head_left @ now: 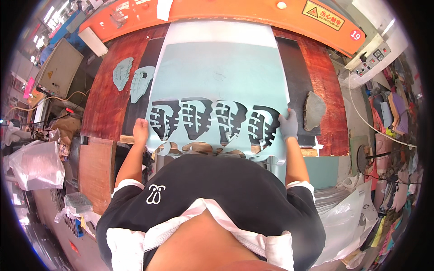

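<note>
A pale blue-green sheet (217, 67) lies across the table, its near part cut through with a row of several shoe-upper-shaped openings. My left hand (141, 130), bare, is closed at the sheet's near left edge. At the opposite edge, my right hand (288, 124) in a grey glove grips the sheet, fingers bent over its rim. Dark board shows through the openings. The near edge of the sheet hangs over the table's front, close to my body. Two cut pieces, one (122, 73) beside another (141, 84), rest to the left.
An orange machine beam (217, 12) spans the far side. Red-brown boards (108, 97) flank the dark work surface. A grey stone-like block (314, 111) sits at the right. A control panel (373, 58) stands far right, above piled coloured material; clear plastic (38, 165) lies left.
</note>
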The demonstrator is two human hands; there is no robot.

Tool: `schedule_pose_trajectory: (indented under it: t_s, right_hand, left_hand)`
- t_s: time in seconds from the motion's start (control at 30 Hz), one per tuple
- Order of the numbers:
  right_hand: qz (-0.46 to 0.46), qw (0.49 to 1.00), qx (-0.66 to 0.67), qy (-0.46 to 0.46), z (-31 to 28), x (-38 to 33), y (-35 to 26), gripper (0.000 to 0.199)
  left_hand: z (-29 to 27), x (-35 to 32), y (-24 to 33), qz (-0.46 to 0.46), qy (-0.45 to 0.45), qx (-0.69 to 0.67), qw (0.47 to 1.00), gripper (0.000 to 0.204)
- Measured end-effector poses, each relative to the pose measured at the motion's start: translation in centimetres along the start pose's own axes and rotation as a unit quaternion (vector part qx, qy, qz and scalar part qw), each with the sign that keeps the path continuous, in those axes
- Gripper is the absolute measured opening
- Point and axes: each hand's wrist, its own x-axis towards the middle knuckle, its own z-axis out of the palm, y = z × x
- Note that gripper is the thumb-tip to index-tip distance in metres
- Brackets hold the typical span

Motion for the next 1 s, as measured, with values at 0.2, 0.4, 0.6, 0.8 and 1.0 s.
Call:
schedule_pose_trajectory:
  t_s: [0.2,0.4,0.6,0.8,1.0]
  right_hand:
    - [0.013,0.999,-0.032,-0.019,-0.8,-4.2,1.8,0.054]
    - [0.062,0.998,-0.01,-0.017,-1.7,-4.5,2.4,0.053]
    - [0.04,0.987,-0.098,-0.122,-2.6,-3.6,2.0,0.051]
    - [-0.023,0.979,-0.17,0.112,-8.4,5.6,2.5,0.066]
    - [0.149,0.944,-0.291,0.057,-8.0,12.3,4.9,0.09]
  left_hand:
    - [-4.8,-2.5,1.7,-0.153,-0.172,-0.143,0.963,0.016]
    - [-9.1,1.1,1.9,-0.27,-0.435,-0.231,0.827,0.014]
    - [-4.1,7.2,9.3,0.139,-0.189,0.094,0.968,0.034]
    - [11.7,4.3,23.7,0.454,-0.231,0.119,0.853,0.053]
    - [18.7,1.3,24.5,0.483,-0.305,0.217,0.791,0.056]
